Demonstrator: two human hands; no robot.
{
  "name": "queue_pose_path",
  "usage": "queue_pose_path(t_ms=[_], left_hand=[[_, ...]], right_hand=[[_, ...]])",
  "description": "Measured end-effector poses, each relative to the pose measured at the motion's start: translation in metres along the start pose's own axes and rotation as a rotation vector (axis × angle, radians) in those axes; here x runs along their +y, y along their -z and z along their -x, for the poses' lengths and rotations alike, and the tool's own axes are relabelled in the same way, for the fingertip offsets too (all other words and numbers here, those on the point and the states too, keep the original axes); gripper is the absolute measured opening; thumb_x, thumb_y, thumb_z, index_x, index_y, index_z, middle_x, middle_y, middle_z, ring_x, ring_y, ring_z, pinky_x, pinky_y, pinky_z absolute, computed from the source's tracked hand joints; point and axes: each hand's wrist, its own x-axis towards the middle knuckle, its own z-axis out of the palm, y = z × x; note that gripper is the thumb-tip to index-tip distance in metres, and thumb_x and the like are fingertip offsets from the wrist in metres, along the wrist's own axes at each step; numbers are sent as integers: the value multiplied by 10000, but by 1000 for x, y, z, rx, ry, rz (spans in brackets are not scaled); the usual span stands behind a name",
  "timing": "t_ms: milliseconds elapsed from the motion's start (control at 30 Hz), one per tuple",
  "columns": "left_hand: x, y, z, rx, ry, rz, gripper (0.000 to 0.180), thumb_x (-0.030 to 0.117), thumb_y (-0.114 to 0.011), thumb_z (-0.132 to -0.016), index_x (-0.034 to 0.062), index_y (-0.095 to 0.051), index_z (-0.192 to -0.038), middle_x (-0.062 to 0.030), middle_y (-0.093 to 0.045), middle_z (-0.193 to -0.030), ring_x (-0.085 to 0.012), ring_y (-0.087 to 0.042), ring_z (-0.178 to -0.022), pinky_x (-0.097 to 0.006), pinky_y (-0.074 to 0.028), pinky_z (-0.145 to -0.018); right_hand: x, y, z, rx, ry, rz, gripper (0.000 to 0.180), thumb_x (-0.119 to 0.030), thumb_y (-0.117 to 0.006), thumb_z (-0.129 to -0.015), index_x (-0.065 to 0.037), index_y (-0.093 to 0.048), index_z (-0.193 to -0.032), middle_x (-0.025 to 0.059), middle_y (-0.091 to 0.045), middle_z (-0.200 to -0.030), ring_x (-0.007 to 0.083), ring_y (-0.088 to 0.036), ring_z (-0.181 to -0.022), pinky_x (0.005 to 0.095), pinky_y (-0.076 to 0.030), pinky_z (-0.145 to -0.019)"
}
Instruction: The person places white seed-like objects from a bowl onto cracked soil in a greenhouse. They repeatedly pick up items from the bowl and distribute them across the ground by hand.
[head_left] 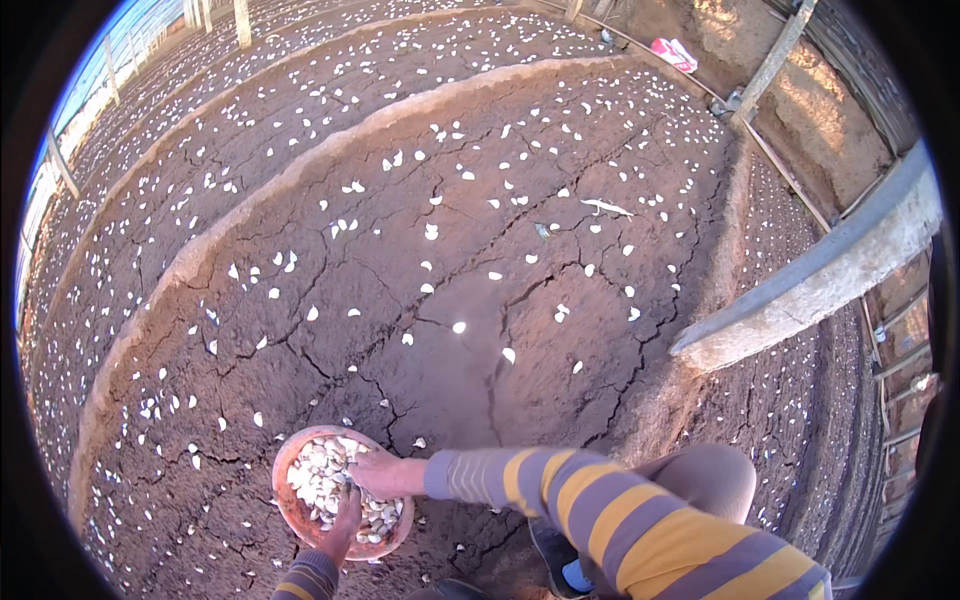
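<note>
A round, pinkish-orange bowl (283, 492) sits on the cracked soil just in front of me, heaped with pale garlic cloves (318, 470). Both my hands are inside it. My right hand (382, 474) comes in from the right over the rim, its fingers bunched and curled down onto the cloves, the tips partly hidden. From below reaches my left hand (345, 522), fingers stretched out along the heap near the right fingertips. No clove shows plainly in the left hand. Striped purple and yellow sleeves cover both arms.
Cloves lie scattered over the brown soil bed (400, 260). A raised earth ridge (190, 255) curves along its left and far side, with more dotted beds beyond. A concrete post (810, 265) leans at the right. Far right lies a red and white bag (674, 54). My bent knee (715, 475) is beside my right arm.
</note>
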Motion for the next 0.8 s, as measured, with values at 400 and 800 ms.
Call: queue_pose_path(t_ms=[400, 800], left_hand=[[-150, 24, -95, 338, -477, 181, 568, 347, -327, -1008, 63, -202, -1484, -183, -373, -1428, -291, -457, -1255, -408, -446, -983], [-63, -15, -31, 96, -38, 752, 556, 437, -268, -1016, 36, -384, -1383, -157, -475, -1338, -289, -497, -1203, -412, -433, -1011]], right_hand=[[-72, -101, -7, 323, -396, 174, 267, -183, -594, -825, -32, -570, -1044, 163, -535, -1090, 332, -553, -933, 429, -536, -746], [-65, -121, 6, 375, -590, -337, 430, -294, -565, -869, -66, -483, -1225, 249, -480, -1227, 466, -497, -1039, 523, -414, -897]])
